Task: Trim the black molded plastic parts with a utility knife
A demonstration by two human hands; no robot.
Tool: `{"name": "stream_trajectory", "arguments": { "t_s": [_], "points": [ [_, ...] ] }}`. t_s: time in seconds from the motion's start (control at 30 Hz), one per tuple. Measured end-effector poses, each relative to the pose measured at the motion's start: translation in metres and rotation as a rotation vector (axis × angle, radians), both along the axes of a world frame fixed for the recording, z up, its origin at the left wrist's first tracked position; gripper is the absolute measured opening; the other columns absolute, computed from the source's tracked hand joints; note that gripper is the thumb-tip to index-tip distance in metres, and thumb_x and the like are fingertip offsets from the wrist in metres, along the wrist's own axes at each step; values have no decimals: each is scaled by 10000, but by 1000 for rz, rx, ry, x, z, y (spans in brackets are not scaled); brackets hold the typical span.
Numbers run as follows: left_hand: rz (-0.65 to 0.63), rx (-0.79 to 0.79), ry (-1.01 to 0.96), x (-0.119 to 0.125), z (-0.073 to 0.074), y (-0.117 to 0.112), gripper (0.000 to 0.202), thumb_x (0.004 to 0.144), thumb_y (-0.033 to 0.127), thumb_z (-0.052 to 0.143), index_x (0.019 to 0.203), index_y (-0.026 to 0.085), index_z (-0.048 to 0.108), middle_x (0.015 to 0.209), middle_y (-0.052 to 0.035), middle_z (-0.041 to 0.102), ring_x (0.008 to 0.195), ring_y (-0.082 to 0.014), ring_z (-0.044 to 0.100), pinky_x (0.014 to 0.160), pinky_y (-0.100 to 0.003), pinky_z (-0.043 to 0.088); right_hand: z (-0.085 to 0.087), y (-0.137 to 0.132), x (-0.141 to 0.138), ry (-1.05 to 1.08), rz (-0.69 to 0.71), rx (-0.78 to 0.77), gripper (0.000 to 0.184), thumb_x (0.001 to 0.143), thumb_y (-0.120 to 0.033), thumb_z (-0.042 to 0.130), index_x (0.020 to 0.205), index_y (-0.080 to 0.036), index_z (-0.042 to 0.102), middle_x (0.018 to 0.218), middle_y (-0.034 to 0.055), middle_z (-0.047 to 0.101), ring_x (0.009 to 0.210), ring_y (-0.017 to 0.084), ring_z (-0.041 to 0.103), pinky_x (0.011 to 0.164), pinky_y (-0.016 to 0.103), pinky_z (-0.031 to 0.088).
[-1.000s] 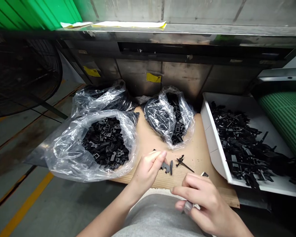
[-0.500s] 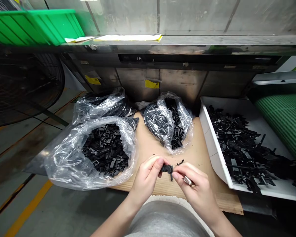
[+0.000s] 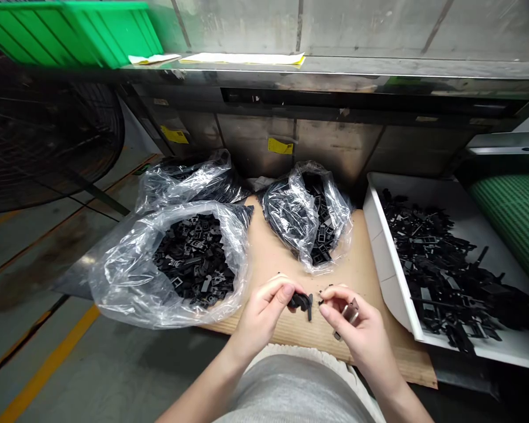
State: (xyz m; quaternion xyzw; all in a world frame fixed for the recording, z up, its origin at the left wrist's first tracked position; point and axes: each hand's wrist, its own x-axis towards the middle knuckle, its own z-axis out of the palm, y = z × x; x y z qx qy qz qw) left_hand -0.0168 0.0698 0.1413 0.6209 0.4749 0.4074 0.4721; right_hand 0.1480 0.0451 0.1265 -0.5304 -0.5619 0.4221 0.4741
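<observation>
My left hand (image 3: 267,308) pinches a black plastic part (image 3: 300,302) between thumb and fingers; a thin prong points down from its right end. My right hand (image 3: 357,323) is just to the right, its thumb and forefinger together at a tiny black scrap (image 3: 321,302). Tucked in its curled fingers is a small metal tool (image 3: 349,314), its kind not clear. A gap separates the two hands. Both are over the front of a cardboard-covered surface (image 3: 268,252).
A clear bag of black parts (image 3: 194,258) lies left, another bag (image 3: 321,226) behind my hands, and a third bag (image 3: 180,182) at back left. A white tray (image 3: 390,276) of black parts stands right, beside a green conveyor belt (image 3: 511,205). A fan (image 3: 48,147) stands far left.
My right hand has moved slightly right, away from the part in my left hand, and turned so more of the metal tool shows. The view has shifted a little.
</observation>
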Motion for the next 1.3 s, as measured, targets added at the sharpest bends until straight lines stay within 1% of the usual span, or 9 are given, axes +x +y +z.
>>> {"name": "stream_trajectory", "arguments": {
  "t_s": [0.2,0.27,0.37,0.53,0.73,0.83,1.0,1.13,1.3],
  "points": [
    [673,202,379,-99,-22,29,226,821,360,460,883,186,590,931,-64,597,956,-248,505,885,-393,355,-16,-4,18,-132,-58,-95,169,739,-344,584,759,-184,635,665,18,610,601,145,568,542,224,477],
    [762,219,452,-120,-32,35,211,793,339,490,890,179,589,968,-82,584,1032,-289,452,933,-447,283,-23,-7,21,-175,-25,-131,188,753,-358,565,743,-182,631,673,22,629,612,152,587,557,224,489],
    [617,222,512,-98,-49,31,220,789,315,500,931,173,589,1037,-88,574,1032,-271,466,916,-411,322,-29,-8,20,-233,9,-140,191,783,-347,532,784,-182,628,746,33,652,694,166,611,627,235,500],
    [43,98,531,-5,-87,22,116,773,245,570,705,189,645,711,-1,644,696,-157,592,666,-264,470,-33,-7,24,-316,-7,-142,197,793,-316,511,886,-173,609,888,69,656,818,193,612,730,286,485],
    [-14,9,572,2,-117,53,132,796,198,564,910,138,590,1128,-71,529,1090,-256,442,911,-503,318,-42,-14,35,-395,0,-157,225,803,-312,473,899,-158,605,872,95,660,784,199,623,663,276,501],
    [-83,-31,467,-1,-105,56,100,757,153,595,854,138,616,1053,-73,585,1051,-244,485,915,-464,343,-43,-15,36,-418,16,-173,243,807,-309,463,931,-156,605,872,91,657,783,193,624,652,262,504],
    [-149,-68,170,9,-53,25,223,779,165,549,998,137,582,955,-67,659,878,-191,613,783,-289,492,-29,-14,30,-505,64,-46,364,845,-310,418,1182,-186,475,988,77,603,931,194,574,740,283,480],
    [-97,-42,55,8,-20,2,177,772,185,578,943,148,605,934,-46,651,857,-174,608,770,-249,489,-11,-15,14,-483,22,163,221,884,-218,366,983,-192,563,842,49,596,792,163,569,674,267,434],
    [-93,105,12,4,-6,-4,143,781,142,580,894,206,641,897,-3,651,861,-141,586,776,-199,451,1,-14,1,-535,72,324,169,871,-173,403,922,-151,562,687,41,556,620,149,506,559,266,381]
  ]
}}
